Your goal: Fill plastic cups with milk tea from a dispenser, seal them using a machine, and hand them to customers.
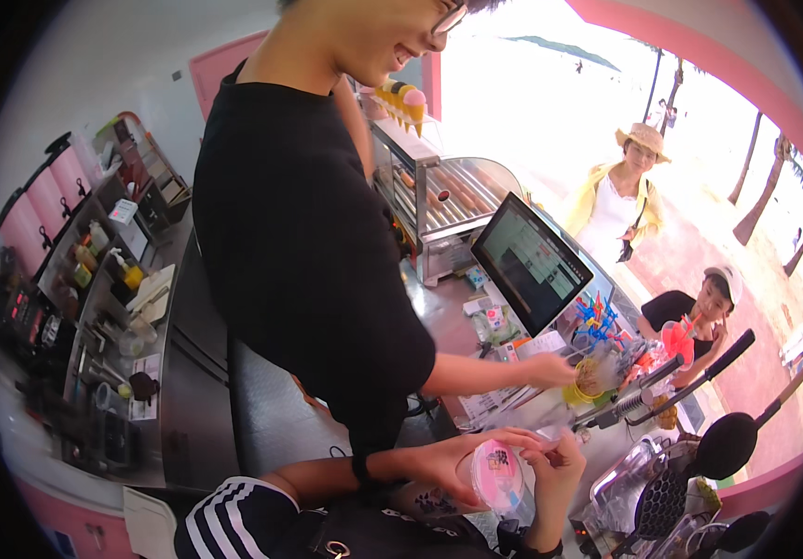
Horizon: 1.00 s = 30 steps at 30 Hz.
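Before my chest, my left hand is closed round a cup with a pink sealed lid that bears print. My right hand is raised at the cup's far rim, thumb and fingers pinched together on something thin and pale, perhaps clear film; the blur hides exactly what. Beside me a co-worker in a black T-shirt reaches a hand towards a yellow container on the counter. A tablet-like screen stands beyond that arm.
Black-handled waffle irons and a metal tray lie at the right. A glass-covered roller grill with sausages stands further back. Two people are outside the counter, one in a straw hat. A steel worktop with bottles and pink dispensers runs along the left.
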Each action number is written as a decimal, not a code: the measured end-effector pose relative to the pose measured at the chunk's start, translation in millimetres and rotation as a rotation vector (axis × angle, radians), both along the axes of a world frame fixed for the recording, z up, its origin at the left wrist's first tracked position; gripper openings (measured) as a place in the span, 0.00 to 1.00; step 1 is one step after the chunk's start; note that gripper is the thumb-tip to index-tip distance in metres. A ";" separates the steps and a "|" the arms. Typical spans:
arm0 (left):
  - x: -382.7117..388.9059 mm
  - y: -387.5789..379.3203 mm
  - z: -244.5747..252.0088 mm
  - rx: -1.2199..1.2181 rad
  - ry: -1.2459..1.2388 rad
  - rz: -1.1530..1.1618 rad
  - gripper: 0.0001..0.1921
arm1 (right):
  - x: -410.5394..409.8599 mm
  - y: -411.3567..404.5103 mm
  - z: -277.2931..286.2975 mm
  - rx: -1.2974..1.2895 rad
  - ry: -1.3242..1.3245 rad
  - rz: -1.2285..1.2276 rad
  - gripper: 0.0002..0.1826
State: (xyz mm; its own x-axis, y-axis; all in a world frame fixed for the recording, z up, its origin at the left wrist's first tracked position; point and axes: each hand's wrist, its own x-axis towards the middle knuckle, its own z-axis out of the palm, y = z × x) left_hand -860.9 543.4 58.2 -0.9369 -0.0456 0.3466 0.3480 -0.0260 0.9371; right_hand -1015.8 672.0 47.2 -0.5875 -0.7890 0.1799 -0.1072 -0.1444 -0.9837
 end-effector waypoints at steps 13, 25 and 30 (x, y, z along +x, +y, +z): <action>-17.5 -7.5 -19.3 0.561 -0.269 0.062 0.62 | -58.6 50.7 -10.4 0.091 -0.067 -0.329 0.03; -76.0 29.4 -46.7 -0.144 -0.169 0.287 0.54 | 2.0 83.8 -12.1 0.276 -0.027 0.005 0.53; -86.1 47.7 -44.9 -0.097 -0.150 0.280 0.54 | 9.0 72.0 -31.8 0.284 -0.122 -0.013 0.60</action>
